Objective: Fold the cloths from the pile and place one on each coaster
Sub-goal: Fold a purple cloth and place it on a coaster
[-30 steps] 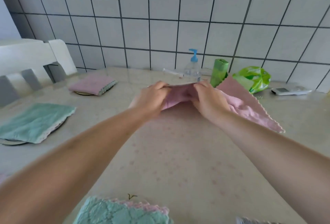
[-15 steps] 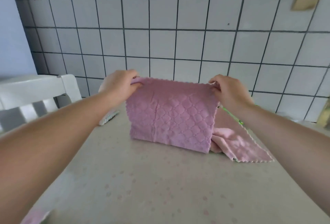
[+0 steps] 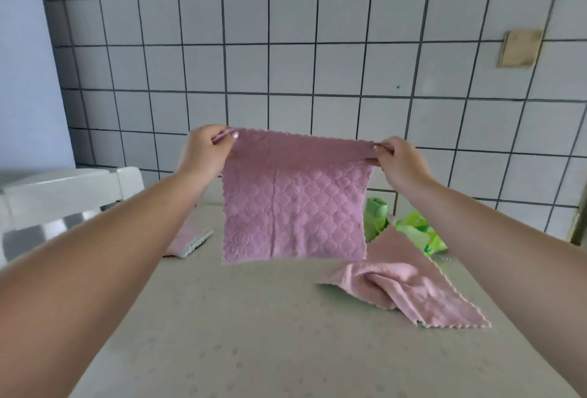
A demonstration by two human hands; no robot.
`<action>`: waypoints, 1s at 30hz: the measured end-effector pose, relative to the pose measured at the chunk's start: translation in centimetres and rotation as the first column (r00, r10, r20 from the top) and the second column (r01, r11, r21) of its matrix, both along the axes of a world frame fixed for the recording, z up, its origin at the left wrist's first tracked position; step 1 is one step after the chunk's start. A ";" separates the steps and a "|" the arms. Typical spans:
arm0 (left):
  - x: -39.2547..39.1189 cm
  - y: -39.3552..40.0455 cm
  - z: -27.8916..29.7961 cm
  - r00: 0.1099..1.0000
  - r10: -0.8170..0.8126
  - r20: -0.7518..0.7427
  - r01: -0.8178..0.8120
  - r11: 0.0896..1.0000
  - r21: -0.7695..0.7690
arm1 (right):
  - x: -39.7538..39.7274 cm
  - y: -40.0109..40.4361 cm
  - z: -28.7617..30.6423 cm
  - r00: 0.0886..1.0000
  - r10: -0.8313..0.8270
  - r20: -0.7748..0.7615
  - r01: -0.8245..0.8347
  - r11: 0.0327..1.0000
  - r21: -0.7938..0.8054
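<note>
Both grips, left hand (image 3: 203,150) and right hand (image 3: 397,159), pinch the pink cloth (image 3: 293,200) above the beige table (image 3: 238,318) (tiled wall (image 3: 286,48) behind).

We see a pink quilted cloth (image 3: 293,207) hanging flat and upright in the air above the table, its scalloped top edge stretched level, its lower edge clear of the surface. Behind it to the right, a paler pink cloth (image 3: 409,283) lies rumpled on the table. At the left, a folded pink cloth (image 3: 187,240) lies flat.
</note>
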State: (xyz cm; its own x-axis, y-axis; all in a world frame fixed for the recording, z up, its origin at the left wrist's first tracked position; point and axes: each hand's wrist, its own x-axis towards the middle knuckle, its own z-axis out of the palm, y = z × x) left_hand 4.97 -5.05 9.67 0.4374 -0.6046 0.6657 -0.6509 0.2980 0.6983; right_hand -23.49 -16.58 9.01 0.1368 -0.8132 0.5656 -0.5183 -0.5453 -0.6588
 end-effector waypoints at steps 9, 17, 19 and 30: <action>-1.8 8.6 -4.1 0.958 -0.088 0.273 0.051 0.989 0.140 | -5.3 9.3 -4.9 0.997 0.079 -0.017 -0.079 0.997 -0.002; -2.3 14.1 -15.3 0.938 -0.314 0.146 0.137 0.725 0.675 | -9.0 13.6 -16.6 0.972 0.228 -0.061 -0.191 0.911 0.365; -2.4 14.6 -17.0 0.930 -0.348 0.115 0.159 0.665 0.730 | -9.5 14.2 -17.6 0.969 0.240 -0.063 -0.185 0.868 0.461; -2.3 11.1 -18.4 0.950 -0.309 0.040 0.175 0.633 0.754 | -8.2 12.4 -18.7 0.976 0.182 -0.116 -0.068 0.771 0.633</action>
State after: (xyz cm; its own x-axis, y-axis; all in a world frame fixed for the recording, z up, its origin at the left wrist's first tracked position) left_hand 2.70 6.06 -8.72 0.1380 -0.9904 -0.0017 -0.7469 -0.1052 0.6566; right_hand -31.72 -4.17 -9.71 0.3049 -0.9474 -0.0973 -0.6036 -0.1132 -0.7892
